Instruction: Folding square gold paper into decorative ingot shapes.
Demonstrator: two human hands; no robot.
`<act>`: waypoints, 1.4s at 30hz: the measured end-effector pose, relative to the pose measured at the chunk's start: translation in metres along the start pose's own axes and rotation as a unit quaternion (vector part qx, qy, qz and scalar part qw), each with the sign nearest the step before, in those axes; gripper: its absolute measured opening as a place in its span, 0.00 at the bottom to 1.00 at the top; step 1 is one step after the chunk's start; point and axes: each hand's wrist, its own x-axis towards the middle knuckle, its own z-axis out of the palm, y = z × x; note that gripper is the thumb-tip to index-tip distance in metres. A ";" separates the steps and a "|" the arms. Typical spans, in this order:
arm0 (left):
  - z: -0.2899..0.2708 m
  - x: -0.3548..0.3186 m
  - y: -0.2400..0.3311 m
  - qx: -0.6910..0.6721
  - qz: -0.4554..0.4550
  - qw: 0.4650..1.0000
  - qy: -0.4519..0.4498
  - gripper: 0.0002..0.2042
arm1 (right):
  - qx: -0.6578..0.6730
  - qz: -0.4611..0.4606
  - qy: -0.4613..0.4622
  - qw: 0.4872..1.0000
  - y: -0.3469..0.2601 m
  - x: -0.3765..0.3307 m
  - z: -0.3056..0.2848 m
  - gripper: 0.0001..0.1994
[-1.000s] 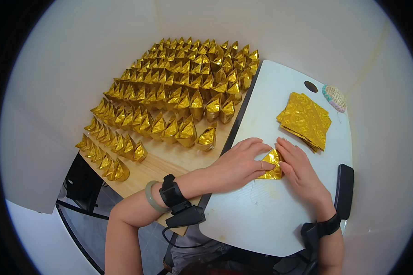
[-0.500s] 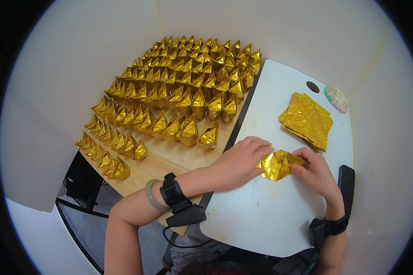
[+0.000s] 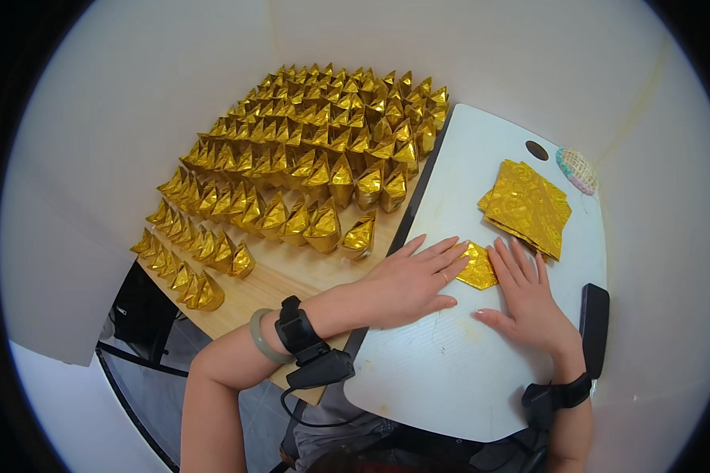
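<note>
A folded piece of gold foil paper (image 3: 476, 268) lies flat on the white board (image 3: 442, 363), partly covered at both sides by my fingers. My left hand (image 3: 410, 282) rests on its left part, palm down, with the fingers stretched out and a ring on one of them. From the right, my right hand (image 3: 522, 296) lies flat with spread fingers, its fingertips on the paper's right edge. Just beyond the hands sits a loose stack of gold foil sheets (image 3: 527, 206). Neither hand grips anything.
Many gold folded-paper ingots (image 3: 323, 225) stand in rows on the wooden table (image 3: 280, 288) to the left. A woven oval pad (image 3: 577, 171) lies at the board's far right corner, near an oval hole (image 3: 536, 150). A black bar-shaped object (image 3: 596, 331) is at the right edge.
The gold paper was pinched and partly raised between my hands; now it lies flattened. My right hand has opened and spread over its right side. The left fingers have stretched out.
</note>
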 end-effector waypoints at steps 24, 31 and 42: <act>0.000 0.003 0.001 -0.050 0.006 0.994 0.094 0.20 | -0.002 -0.025 0.119 0.993 -0.003 0.010 -0.001 0.27; -0.008 0.001 0.004 -0.032 0.012 0.992 0.123 0.20 | 0.047 -0.089 0.140 0.985 -0.004 0.013 -0.004 0.15; -0.004 0.001 0.005 -0.029 0.017 0.981 0.192 0.12 | 0.099 -0.099 0.138 0.980 -0.013 0.011 -0.012 0.13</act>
